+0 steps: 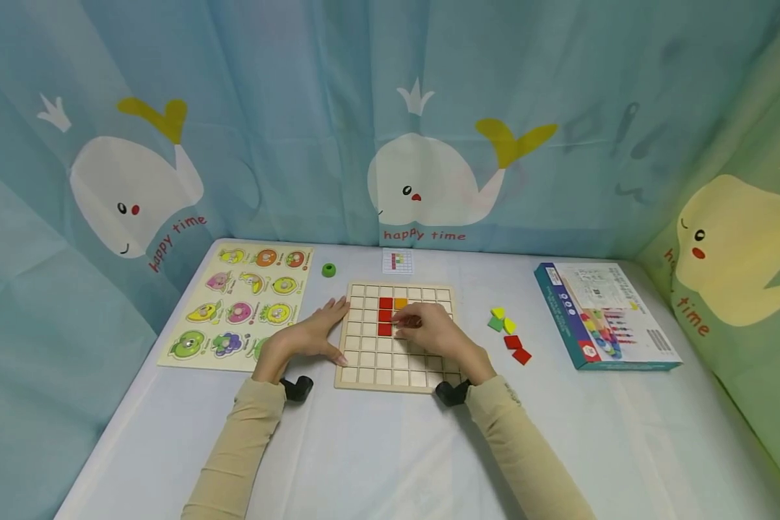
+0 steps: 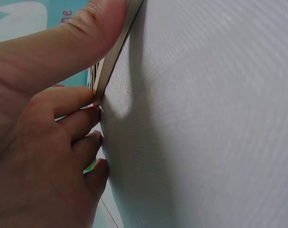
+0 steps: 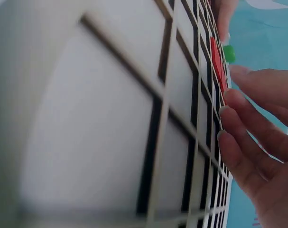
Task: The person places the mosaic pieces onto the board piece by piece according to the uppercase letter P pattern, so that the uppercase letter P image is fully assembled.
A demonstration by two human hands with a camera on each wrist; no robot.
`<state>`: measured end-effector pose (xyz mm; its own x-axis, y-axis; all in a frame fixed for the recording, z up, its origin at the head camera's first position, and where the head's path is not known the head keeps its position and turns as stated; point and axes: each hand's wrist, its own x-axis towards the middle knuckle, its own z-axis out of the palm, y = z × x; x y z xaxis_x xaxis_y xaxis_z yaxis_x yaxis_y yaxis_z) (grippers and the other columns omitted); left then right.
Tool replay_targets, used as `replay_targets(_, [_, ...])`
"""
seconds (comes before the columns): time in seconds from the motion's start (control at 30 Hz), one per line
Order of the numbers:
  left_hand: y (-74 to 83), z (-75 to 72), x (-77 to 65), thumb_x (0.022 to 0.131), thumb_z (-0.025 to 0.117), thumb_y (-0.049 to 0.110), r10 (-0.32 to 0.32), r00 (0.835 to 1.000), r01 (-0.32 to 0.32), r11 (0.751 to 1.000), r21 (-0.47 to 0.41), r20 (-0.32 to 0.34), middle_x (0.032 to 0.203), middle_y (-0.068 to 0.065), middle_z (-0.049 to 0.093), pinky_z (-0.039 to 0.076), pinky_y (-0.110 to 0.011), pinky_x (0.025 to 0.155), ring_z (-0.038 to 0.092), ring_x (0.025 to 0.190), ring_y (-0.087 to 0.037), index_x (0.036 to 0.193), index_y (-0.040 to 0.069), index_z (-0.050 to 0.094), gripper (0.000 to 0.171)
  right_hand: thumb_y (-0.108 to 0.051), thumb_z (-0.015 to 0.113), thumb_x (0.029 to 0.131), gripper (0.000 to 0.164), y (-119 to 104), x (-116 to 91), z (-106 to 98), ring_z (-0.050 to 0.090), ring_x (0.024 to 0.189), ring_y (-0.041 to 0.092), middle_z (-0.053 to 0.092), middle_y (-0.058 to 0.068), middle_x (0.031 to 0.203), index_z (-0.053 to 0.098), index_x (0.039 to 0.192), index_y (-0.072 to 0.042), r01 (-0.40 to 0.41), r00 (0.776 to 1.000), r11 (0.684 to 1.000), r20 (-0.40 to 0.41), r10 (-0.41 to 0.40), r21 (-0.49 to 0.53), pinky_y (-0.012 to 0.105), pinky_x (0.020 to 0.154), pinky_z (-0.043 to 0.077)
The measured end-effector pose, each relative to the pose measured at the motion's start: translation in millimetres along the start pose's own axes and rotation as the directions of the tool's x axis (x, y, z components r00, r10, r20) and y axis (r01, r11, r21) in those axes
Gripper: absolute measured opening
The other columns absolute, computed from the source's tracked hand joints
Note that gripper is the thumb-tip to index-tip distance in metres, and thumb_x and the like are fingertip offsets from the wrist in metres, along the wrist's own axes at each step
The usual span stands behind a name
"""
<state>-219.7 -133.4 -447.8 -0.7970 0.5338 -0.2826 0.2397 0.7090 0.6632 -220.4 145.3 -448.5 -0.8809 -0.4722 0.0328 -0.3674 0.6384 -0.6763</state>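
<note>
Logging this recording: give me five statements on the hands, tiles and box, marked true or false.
1. The left hand touches the grid board. True.
2. The right hand is over the box. False: the right hand is at the board, beside the red tiles.
3. Three red tiles line up in one column on the board. True.
4. The orange tile is left of the red column. False: the orange tile is right of its top tile.
5. The box lies right of the board. True.
</note>
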Motion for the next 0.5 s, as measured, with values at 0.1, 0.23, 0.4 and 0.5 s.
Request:
replay_targets(0.1, [-0.9,0.9,0.8,0.077,0.091,0.019,0.004,1.000,-0.004,1.000,0.004,-0.002,0.173,-0.019,0.001,0.004,-0.053,0.131,-0.003,0.160,-0.038,0.163,-0.004,0.014,0.117,-0.009,0.073,0.094,0.018,3.6,-8.8,-6.2,0.067,0.086,0.016,0.075,0.006,0.100,0.076,0.111,-0.004,0.012,1.000,1.000,-0.025,-0.013,-0.007,0.032,0.079,0.059])
replay_targets(0.23, [-1.8,1.4,0.7,0.078,0.090,0.020,-0.001,1.000,0.001,1.000,0.006,0.004,0.173,-0.018,0.001,0.004,-0.053,0.131,-0.004,0.160,-0.038,0.163,-0.003,0.013,0.117,-0.010,0.073,0.094,0.018,8.2,-21.4,-16.0,0.066,0.086,0.016,0.075,0.006,0.103,0.077,0.111,-0.005,0.002,0.999,1.000,-0.046,-0.003,-0.026,0.032,0.077,0.057])
replay_targets(0.4, [-2.0,1.5,1.0,0.078,0.090,0.019,-0.003,1.000,0.003,1.000,0.006,0.005,0.173,-0.019,0.000,0.004,-0.053,0.131,-0.004,0.160,-0.038,0.163,-0.003,0.012,0.117,-0.012,0.073,0.094,0.018,14.4,-37.6,-29.2,0.062,0.083,0.017,0.074,0.006,0.102,0.077,0.111,-0.004,-0.049,0.997,0.998,-0.066,0.046,-0.042,0.030,0.073,0.054])
replay_targets(0.5, [-2.2,1.9,1.3,0.078,0.090,0.019,-0.006,1.000,0.006,1.000,0.007,0.000,0.173,-0.018,0.000,0.004,-0.053,0.131,-0.004,0.160,-0.039,0.163,-0.003,0.012,0.117,-0.012,0.074,0.094,0.020,19.6,-47.6,-36.9,0.060,0.082,0.018,0.073,0.006,0.100,0.076,0.112,-0.004,-0.085,0.994,0.996,-0.078,0.082,-0.039,0.029,0.070,0.052])
